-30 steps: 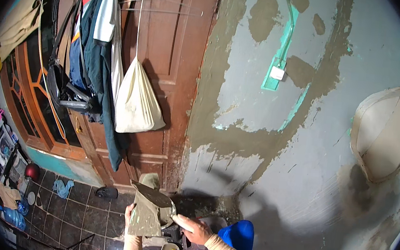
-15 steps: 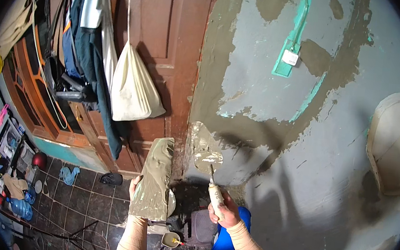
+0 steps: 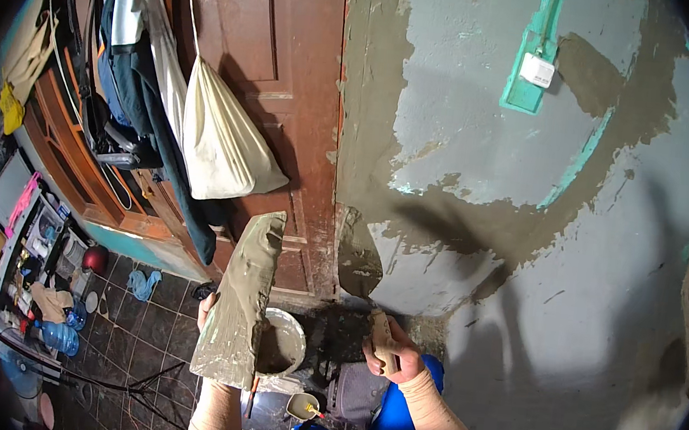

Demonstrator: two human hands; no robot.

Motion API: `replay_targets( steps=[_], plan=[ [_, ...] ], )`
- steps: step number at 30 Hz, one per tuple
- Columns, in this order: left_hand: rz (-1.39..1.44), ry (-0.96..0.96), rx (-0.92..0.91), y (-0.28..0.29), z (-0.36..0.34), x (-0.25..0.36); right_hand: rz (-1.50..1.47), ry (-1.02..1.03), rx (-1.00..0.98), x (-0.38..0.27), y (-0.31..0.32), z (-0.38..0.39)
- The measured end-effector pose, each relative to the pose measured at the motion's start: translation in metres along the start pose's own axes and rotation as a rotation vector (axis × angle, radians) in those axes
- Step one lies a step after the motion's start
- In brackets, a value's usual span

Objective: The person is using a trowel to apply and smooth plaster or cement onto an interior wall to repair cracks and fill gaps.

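My left hand point(image 3: 207, 311) is closed around the far side of a long flat board point(image 3: 240, 304), mostly hidden behind it. Grey wet plaster coats the board, thickest toward its upper end. In my right hand point(image 3: 399, 355) is the handle of a pointed trowel point(image 3: 359, 258). The trowel's blade is up at the low part of the wall beside the door frame, looking dark and smeared; whether it touches the wall I cannot tell. Fresh grey-brown plaster point(image 3: 370, 126) runs up the wall along the frame and curves across to the right.
A bucket point(image 3: 300, 345) with grey mix stands below the board. Nearby is a small tub point(image 3: 303, 408) with a brush-like tool. A white bag point(image 3: 223, 141) and clothes point(image 3: 144, 104) hang on the brown door point(image 3: 307, 128). A white socket box point(image 3: 537, 70) sits on the wall.
My view has shifted, so the wall patches sit further right. The plaster-covered board has tilted and moved left, uncovering more of the bucket. The trowel blade has turned and now looks darker.
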State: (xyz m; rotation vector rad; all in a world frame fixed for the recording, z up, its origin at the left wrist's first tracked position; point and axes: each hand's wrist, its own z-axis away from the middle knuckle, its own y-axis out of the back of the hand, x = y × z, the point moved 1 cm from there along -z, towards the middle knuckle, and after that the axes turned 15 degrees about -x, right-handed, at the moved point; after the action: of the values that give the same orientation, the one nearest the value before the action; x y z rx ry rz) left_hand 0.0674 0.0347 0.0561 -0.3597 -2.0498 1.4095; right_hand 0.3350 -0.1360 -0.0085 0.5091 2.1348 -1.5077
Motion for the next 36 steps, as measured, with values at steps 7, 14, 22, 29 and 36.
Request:
replay_targets(
  steps=[7, 14, 22, 29, 36],
  plan=[
    [-0.137, 0.004, 0.055, -0.014, -0.062, -0.03, 0.259, 0.111, 0.001, -0.075, 0.061, 0.021],
    [-0.115, 0.012, -0.104, -0.184, -0.203, -0.047, 0.404, 0.176, -0.045, -0.319, 0.0, -0.018],
    [-0.025, -0.012, -0.087, -0.335, -0.284, -0.023, 0.844, 0.24, 0.082, -0.472, -0.097, -0.121],
    [0.039, -0.019, -0.148, -0.44, -0.338, 0.002, 1.303, 0.133, 0.139, -0.544, -0.171, -0.158],
    [-0.073, -0.126, -0.02, -0.503, -0.374, 0.02, 1.245, 0.09, 0.112, -0.559, -0.205, -0.162]
  ],
)
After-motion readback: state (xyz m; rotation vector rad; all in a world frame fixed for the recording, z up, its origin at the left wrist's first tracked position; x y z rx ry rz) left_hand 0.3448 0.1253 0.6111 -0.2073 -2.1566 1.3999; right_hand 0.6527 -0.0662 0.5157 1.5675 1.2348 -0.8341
